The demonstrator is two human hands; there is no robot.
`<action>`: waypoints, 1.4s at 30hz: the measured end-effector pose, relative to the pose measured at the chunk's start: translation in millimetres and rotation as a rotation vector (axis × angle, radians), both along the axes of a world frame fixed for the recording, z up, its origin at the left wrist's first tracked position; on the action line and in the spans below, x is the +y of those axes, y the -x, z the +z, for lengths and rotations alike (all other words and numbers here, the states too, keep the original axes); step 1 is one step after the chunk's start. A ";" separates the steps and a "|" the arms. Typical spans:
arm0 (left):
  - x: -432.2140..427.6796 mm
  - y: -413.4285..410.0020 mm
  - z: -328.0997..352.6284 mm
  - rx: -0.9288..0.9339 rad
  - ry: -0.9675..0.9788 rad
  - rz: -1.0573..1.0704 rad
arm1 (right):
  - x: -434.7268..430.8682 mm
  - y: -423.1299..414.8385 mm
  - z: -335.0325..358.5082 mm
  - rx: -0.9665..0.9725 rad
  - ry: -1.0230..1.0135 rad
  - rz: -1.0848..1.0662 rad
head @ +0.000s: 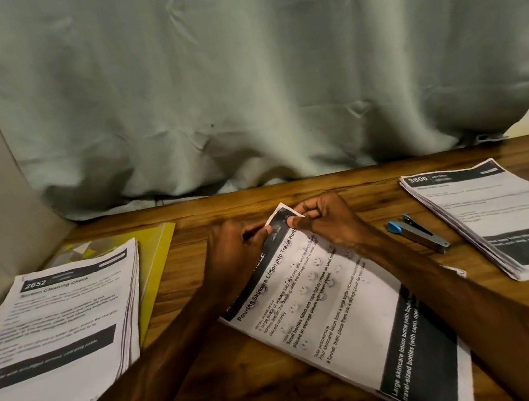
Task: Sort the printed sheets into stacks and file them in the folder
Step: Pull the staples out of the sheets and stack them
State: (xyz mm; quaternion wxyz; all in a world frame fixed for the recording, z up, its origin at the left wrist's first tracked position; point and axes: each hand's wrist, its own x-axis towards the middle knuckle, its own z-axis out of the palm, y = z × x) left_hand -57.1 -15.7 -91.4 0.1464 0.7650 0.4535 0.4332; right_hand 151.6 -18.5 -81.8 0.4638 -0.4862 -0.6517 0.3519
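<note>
**Q:** What are the two hands doing?

**A:** The left hand [237, 256] and the right hand [327, 221] are meeting at the far corner of the middle stack of sheets [340, 313]. Both are pinching that corner with curled fingers, and the right thumb [294, 221] is pressing on top of it.

**Q:** How is this stack lying?

**A:** It is lying slanted on the table [237, 385] between the forearms, its near end running out at the bottom of the view. The right forearm is crossing its right side. The top sheet is showing a heading that begins "Pouring Skincare Lotion".

**Q:** Where are the other papers sitting?

**A:** The left stack [54, 323], numbered 2652, is lying partly over the yellow folder [157, 265], which is resting flat beneath and behind it. The right stack [501, 218], numbered 3800, is lying well apart on the other side.

**Q:** What else is appearing?

**A:** A stapler [417, 235] with a blue end is lying between the right hand and the right stack, touching neither. A grey-green cloth [254, 80] is hanging behind the table's far edge.
</note>
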 end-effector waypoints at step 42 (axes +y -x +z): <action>-88.5 -8.4 113.8 -0.692 0.336 -0.344 | -122.5 -41.0 41.4 0.505 -0.249 -0.217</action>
